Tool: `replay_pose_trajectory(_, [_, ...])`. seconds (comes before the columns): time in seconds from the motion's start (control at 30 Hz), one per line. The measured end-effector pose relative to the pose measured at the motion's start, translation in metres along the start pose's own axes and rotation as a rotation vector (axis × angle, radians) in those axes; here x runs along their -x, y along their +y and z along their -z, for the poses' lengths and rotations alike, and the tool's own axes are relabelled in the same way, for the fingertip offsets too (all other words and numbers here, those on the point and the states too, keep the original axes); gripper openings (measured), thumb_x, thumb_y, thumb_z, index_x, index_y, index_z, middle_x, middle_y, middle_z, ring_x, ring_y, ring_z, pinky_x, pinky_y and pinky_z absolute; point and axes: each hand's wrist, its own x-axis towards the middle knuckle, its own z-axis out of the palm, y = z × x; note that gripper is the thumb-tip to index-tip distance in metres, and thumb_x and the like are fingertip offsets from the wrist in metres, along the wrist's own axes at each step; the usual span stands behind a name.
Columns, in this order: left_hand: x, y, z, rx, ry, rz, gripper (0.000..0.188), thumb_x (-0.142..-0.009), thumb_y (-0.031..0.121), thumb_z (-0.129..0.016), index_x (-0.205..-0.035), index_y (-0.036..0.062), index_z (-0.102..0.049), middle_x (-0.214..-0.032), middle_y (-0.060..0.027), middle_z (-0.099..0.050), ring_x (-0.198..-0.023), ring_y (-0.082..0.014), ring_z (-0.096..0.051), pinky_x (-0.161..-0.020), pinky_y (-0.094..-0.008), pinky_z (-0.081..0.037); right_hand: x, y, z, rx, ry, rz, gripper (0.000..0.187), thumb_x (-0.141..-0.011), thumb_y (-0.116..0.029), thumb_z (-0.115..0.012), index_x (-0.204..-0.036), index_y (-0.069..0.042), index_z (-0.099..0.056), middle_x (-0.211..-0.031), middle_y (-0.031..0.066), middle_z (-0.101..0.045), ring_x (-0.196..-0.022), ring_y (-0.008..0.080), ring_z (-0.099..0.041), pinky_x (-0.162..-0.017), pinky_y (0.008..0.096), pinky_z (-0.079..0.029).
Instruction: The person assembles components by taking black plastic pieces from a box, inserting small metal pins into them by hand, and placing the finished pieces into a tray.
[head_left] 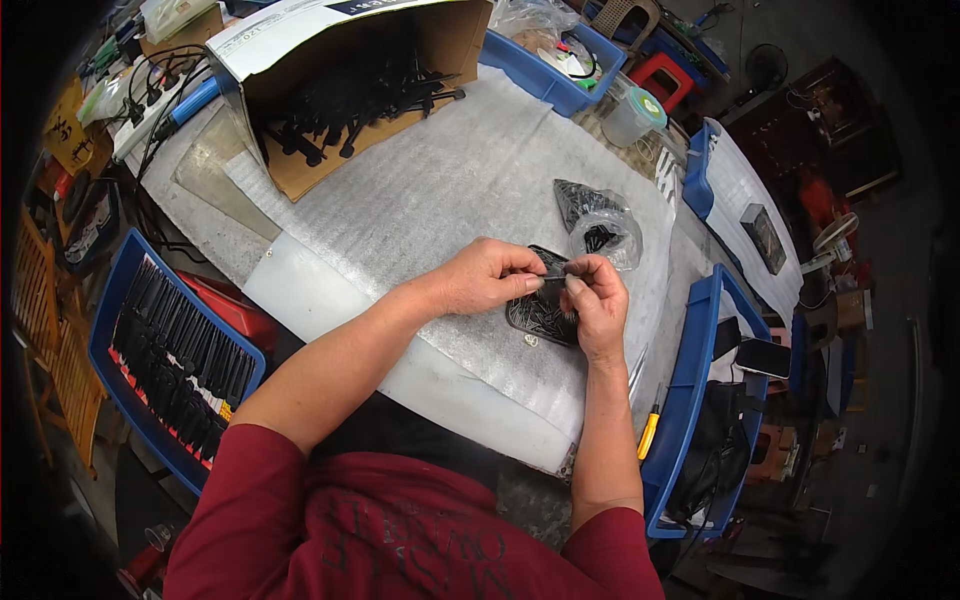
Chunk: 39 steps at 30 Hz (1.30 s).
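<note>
Both my hands meet over the right part of the padded table. My left hand (485, 280) pinches one end of a small dark rod-like piece (553, 277), and my right hand (598, 303) grips its other end with the fingertips. Fingers hide much of that piece, so its exact kind is unclear. Just below them lies a black tray (512, 318) holding many thin silvery metal pins or screws. Beyond it rest a clear bag of dark small parts (577, 200) and a second clear plastic bag (622, 243) with black bits inside.
An open cardboard box (290, 178) full of black long-stemmed parts stands far left on the table. At my left, a blue crate (108, 318) holds rows of black pieces. Right of the table are another blue crate (668, 470), a phone (763, 357) and a yellow-handled tool (649, 435).
</note>
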Motion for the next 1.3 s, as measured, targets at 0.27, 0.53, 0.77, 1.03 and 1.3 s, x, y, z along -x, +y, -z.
replay_pose_trajectory(0.27, [0.0, 0.003, 0.001, -0.029, -0.005, 0.003, 0.015, -0.079, 0.011, -0.055, -0.089, 0.0, -0.058, -0.07, 0.0006, -0.056, -0.065, -0.0055, -0.048, -0.059, -0.0219, -0.04, 0.001, 0.006, 0.009, 0.193, -0.069, 0.005, 0.005, -0.081, -0.007, -0.053, -0.082, -0.002, -0.051, -0.066, -0.0029, -0.047, -0.054, 0.002, -0.041, -0.048, 0.015, -0.033])
replay_pose_trajectory(0.53, [-0.001, -0.008, -0.004, 0.024, 0.057, -0.067, 0.014, -0.076, 0.014, -0.057, -0.084, 0.0025, -0.059, -0.058, 0.0008, -0.05, -0.053, -0.0064, -0.041, -0.049, -0.0233, -0.034, 0.0, 0.002, 0.0, -0.014, -0.022, 0.022, 0.006, -0.082, -0.008, -0.052, -0.084, -0.002, -0.051, -0.067, -0.0019, -0.048, -0.056, 0.0021, -0.042, -0.048, 0.015, -0.033])
replay_pose_trajectory(0.77, [-0.002, -0.007, -0.005, 0.043, 0.078, -0.108, 0.015, -0.076, 0.016, -0.057, -0.083, 0.0027, -0.059, -0.057, 0.0009, -0.049, -0.053, -0.0065, -0.041, -0.049, -0.0232, -0.034, 0.001, 0.008, 0.01, 0.175, -0.079, -0.014, 0.007, -0.082, -0.008, -0.052, -0.084, -0.002, -0.051, -0.069, -0.0013, -0.049, -0.056, 0.0018, -0.042, -0.048, 0.015, -0.033])
replay_pose_trajectory(1.03, [0.0, -0.008, -0.003, 0.024, 0.061, -0.076, 0.014, -0.076, 0.015, -0.058, -0.083, 0.0024, -0.059, -0.058, 0.0007, -0.05, -0.054, -0.0062, -0.041, -0.049, -0.0231, -0.034, -0.001, 0.004, 0.0, 0.004, 0.0, 0.014, 0.006, -0.081, -0.007, -0.052, -0.082, -0.001, -0.05, -0.064, -0.0027, -0.047, -0.053, 0.0022, -0.041, -0.047, 0.0154, -0.033])
replay_pose_trajectory(1.3, [-0.001, -0.003, -0.001, -0.003, 0.004, -0.016, 0.015, -0.079, 0.012, -0.055, -0.088, -0.0001, -0.058, -0.071, 0.0006, -0.056, -0.067, -0.005, -0.047, -0.06, -0.0218, -0.039, 0.0, 0.009, 0.009, 0.102, -0.049, 0.001, 0.006, -0.081, -0.007, -0.053, -0.083, -0.002, -0.051, -0.064, -0.0034, -0.047, -0.053, 0.0026, -0.041, -0.047, 0.0157, -0.033])
